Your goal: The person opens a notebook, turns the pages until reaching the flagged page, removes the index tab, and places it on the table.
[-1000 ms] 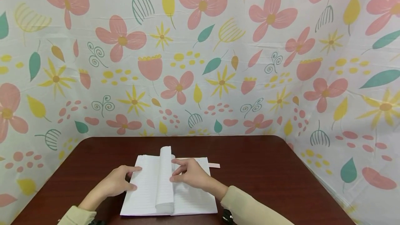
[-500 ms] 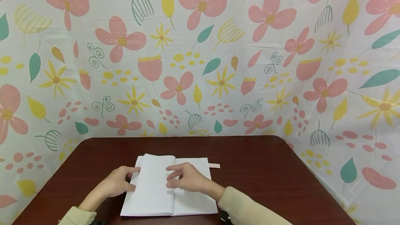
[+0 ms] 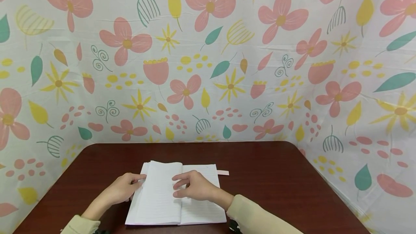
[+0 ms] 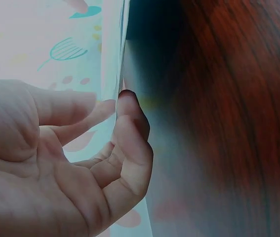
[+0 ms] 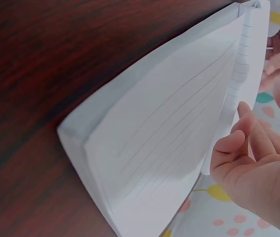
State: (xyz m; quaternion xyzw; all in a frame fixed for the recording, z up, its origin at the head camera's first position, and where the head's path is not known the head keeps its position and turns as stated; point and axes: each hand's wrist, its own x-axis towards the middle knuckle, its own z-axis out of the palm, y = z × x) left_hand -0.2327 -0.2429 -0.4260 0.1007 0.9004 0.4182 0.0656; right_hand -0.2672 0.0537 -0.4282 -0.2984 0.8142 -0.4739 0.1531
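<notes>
An open lined notebook point(image 3: 159, 201) lies on the table, its pages spread flat to both sides of the spine. My left hand point(image 3: 121, 189) holds the left edge; in the left wrist view its bent fingers point(image 4: 135, 153) reach to both sides of the thin page edges point(image 4: 122, 54). Over the middle of the notebook is my right hand point(image 3: 199, 187), its fingers loosely bent near the spine and gripping nothing. The right wrist view has the ruled right-hand page point(image 5: 174, 123) close up, with a fingertip by the gutter.
A pale pink tab point(image 3: 222, 172) sticks out from the notebook's right side. The dark red-brown table point(image 3: 276, 190) extends around it, backed by a flower-printed curtain point(image 3: 208, 64) that also closes off the right side.
A curling leaf has come down flat on the left side. My right hand let it go and moved slightly left, and my left thumb slipped off the page top to the edge.
</notes>
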